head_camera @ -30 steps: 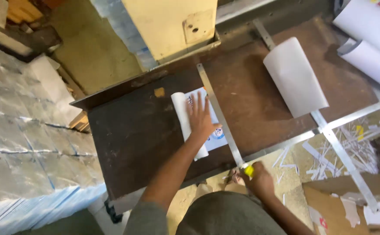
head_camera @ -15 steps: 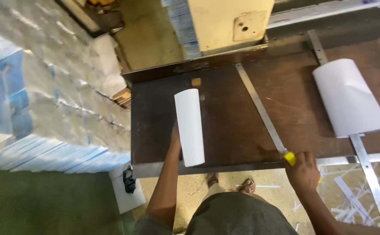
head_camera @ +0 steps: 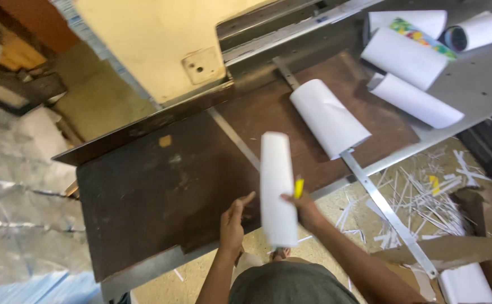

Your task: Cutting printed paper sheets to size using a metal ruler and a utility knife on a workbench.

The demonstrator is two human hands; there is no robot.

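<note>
the right hand [head_camera: 305, 211] has its grip clamped on a rolled white paper tube [head_camera: 277, 188], fingers curled onto the tube's right side along with a small yellow tool [head_camera: 298, 187] that sticks up between fingers and paper. the tube is lifted above the near edge of the dark brown bench [head_camera: 161, 197], lying lengthwise away from the person. the left hand [head_camera: 233, 222] hovers just beside the tube's left side, its grip apart, fingers loosely spread, whether it touches the paper i cannot tell. another white roll [head_camera: 329, 117] lies farther back on the bench beside a metal strip [head_camera: 378, 202].
</note>
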